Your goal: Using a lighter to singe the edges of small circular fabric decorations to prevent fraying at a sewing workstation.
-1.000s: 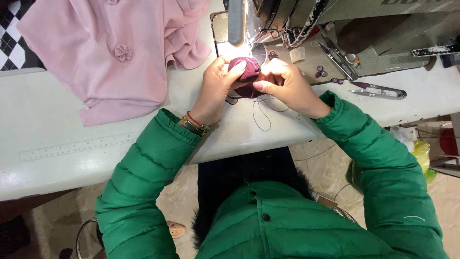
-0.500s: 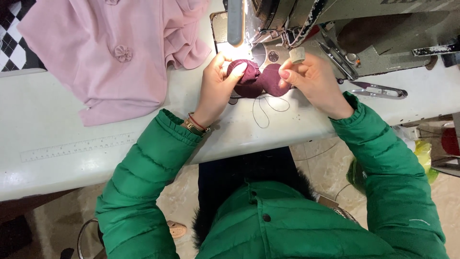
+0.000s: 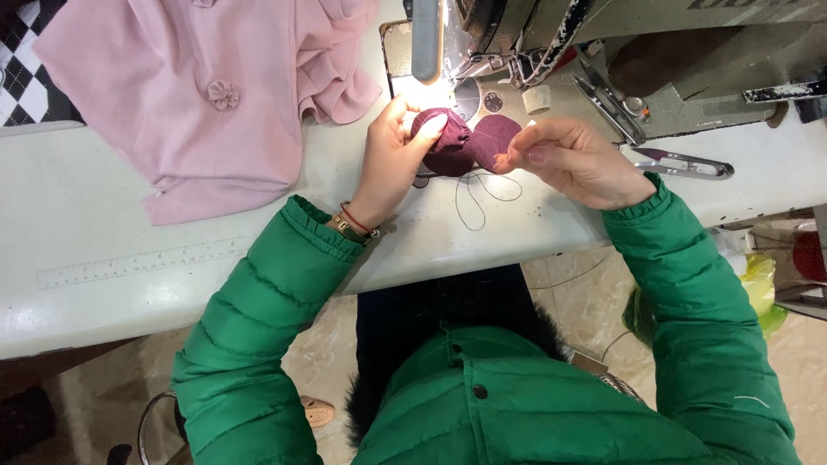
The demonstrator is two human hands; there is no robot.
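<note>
My left hand [image 3: 394, 153] pinches a gathered ball of dark maroon fabric [image 3: 443, 138] just below the sewing machine's needle area. A flat round maroon fabric piece [image 3: 496, 143] hangs beside it, joined to it. My right hand [image 3: 575, 159] sits to the right with thumb and fingers closed on a thin thread running from the fabric. A loop of dark thread [image 3: 472, 196] lies on the white table [image 3: 103, 215] under the hands. Both arms wear green puffer sleeves.
A pink garment [image 3: 198, 95] with a fabric flower lies at the upper left. The sewing machine [image 3: 551, 34] stands at the top, with thread snips [image 3: 685, 164] and another clipper [image 3: 607, 108] to its right. A printed ruler [image 3: 142, 263] runs along the table front.
My right hand has moved right, away from the maroon ball, drawing the thread out and uncovering the flat round piece. My left hand keeps its hold in the same place.
</note>
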